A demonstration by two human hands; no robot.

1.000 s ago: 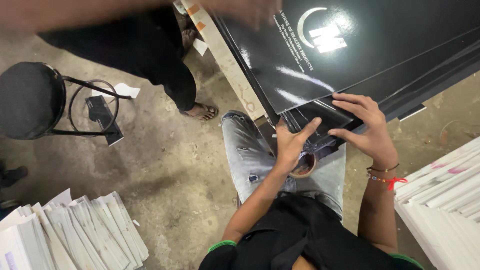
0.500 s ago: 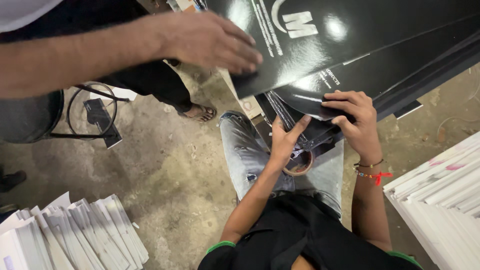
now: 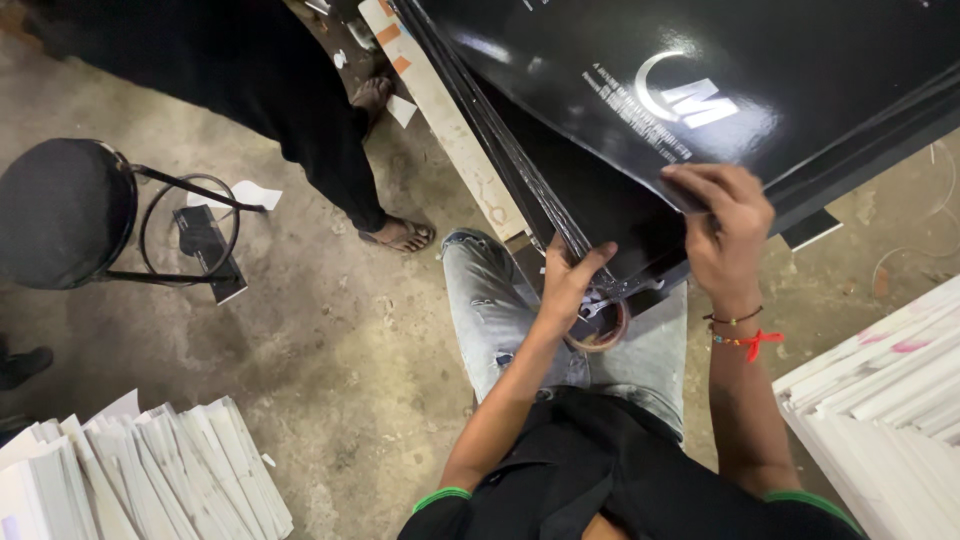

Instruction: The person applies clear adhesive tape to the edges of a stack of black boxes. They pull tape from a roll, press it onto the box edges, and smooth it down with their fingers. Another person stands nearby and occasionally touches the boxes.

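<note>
Since half a second ago the co-worker's forearm has gone from the top of the view, and the right hand (image 3: 725, 225) has slid up to the near edge of the top glossy black printed sheet (image 3: 720, 80). Nearest, the person sits in faded grey jeans (image 3: 500, 310) with a brown roll of packing tape (image 3: 598, 322) on the lap. The left hand (image 3: 570, 280) closes on the corner of the stack of glossy black sheets (image 3: 600, 200), thumb on top; the right presses flat, fingers together, pinching the top sheet's edge. The stack lies over a pale wooden plank (image 3: 450, 130), jutting toward the knees. The sheets look thin, slick, bendable and likely heavy together, so edges and corners seem the surest hold. Farther off stand a round black stool (image 3: 60, 215), fanned white folded cartons (image 3: 150, 470) and a co-worker's sandalled foot (image 3: 400, 235).
</note>
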